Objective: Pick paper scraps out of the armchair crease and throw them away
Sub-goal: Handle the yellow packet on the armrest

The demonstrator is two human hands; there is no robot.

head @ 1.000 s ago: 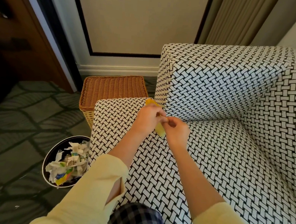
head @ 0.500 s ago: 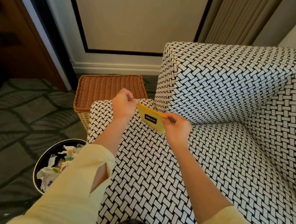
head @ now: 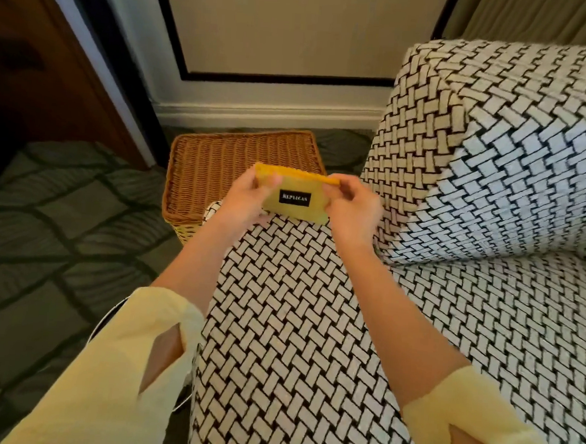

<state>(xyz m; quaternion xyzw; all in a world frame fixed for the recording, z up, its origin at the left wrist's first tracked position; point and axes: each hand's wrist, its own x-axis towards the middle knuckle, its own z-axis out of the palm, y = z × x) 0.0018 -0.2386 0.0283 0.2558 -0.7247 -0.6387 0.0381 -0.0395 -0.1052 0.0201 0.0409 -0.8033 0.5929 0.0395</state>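
A yellow paper scrap (head: 295, 196) with a small black label is held up flat over the front left corner of the armchair seat (head: 295, 325). My left hand (head: 243, 201) pinches its left edge and my right hand (head: 352, 208) pinches its right edge. The armchair has a black-and-white woven pattern; its armrest (head: 494, 158) rises to the right of my hands, and the crease (head: 471, 258) between armrest and seat shows no scraps. My left sleeve hides most of the waste bin, and only a bit of its rim (head: 107, 317) shows.
A brown wicker basket (head: 233, 163) stands on the floor just beyond the seat corner, under my hands. Green patterned carpet (head: 53, 241) covers the floor to the left. A wall with a baseboard (head: 267, 112) runs behind, with a dark wooden door (head: 36, 69) at far left.
Both hands have lifted from the crease and moved left and forward with the yellow scrap. The left hand let go, then took the scrap's left edge again. The view has shifted left.
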